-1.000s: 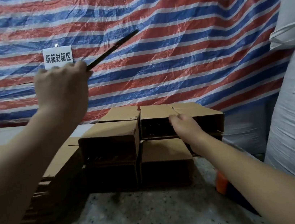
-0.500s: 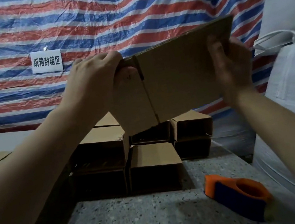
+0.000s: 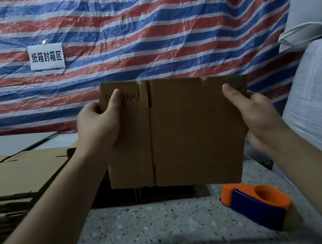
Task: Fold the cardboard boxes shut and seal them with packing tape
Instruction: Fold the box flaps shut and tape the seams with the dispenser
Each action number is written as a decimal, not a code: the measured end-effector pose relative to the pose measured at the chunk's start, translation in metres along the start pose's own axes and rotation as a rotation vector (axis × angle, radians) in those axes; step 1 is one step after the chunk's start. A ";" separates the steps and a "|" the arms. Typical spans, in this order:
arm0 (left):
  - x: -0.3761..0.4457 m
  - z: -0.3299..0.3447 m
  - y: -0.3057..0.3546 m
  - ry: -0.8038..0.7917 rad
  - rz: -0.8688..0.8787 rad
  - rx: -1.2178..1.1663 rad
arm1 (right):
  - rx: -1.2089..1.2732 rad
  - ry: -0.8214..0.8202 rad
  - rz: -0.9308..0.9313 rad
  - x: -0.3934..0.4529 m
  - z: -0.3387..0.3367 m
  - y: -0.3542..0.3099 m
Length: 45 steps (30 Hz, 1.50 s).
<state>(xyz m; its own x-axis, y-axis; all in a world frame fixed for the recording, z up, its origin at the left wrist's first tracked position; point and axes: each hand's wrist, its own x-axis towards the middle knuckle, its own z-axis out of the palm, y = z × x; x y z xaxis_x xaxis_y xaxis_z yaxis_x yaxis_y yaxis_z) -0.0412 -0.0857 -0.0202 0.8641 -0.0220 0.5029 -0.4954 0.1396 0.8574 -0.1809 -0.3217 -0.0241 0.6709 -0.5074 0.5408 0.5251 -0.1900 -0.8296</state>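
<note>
— Cardboard box (image 3: 178, 131), still flat, is held upright in the air over the speckled counter (image 3: 151, 237); left hand (image 3: 99, 126) and right hand (image 3: 258, 116) each grip an opposite edge.

— Best pushes those edges inward to square it open (tape dispenser (image 3: 258, 203) waits below).

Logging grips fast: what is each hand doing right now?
Left hand: grips the left edge of the flat cardboard box.
Right hand: grips the box's right edge.
</note>
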 end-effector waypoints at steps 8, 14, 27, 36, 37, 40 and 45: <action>-0.045 -0.008 -0.053 -0.066 -0.157 -0.069 | 0.007 -0.122 0.191 -0.027 -0.013 0.039; -0.085 -0.014 -0.097 -0.026 -0.248 0.020 | -0.045 -0.036 0.354 -0.069 -0.010 0.096; -0.079 -0.014 -0.101 -0.042 -0.368 -0.008 | 0.012 -0.146 0.348 -0.051 -0.022 0.091; -0.076 -0.005 -0.081 -0.031 -0.308 -0.022 | 0.032 -0.198 0.419 -0.049 -0.021 0.080; -0.077 -0.003 -0.082 -0.023 -0.311 -0.026 | 0.035 -0.206 0.429 -0.050 -0.021 0.080; -0.077 -0.001 -0.084 0.014 -0.316 -0.037 | 0.005 -0.204 0.441 -0.053 -0.019 0.079; -0.082 0.003 -0.076 0.027 -0.301 0.004 | -0.063 -0.148 0.434 -0.059 -0.015 0.073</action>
<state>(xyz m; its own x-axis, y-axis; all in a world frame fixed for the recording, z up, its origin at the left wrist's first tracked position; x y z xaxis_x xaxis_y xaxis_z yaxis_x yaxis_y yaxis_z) -0.0743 -0.0973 -0.1266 0.9741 -0.0359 0.2231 -0.2170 0.1273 0.9678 -0.1901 -0.3181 -0.1182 0.8918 -0.4262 0.1521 0.1497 -0.0393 -0.9880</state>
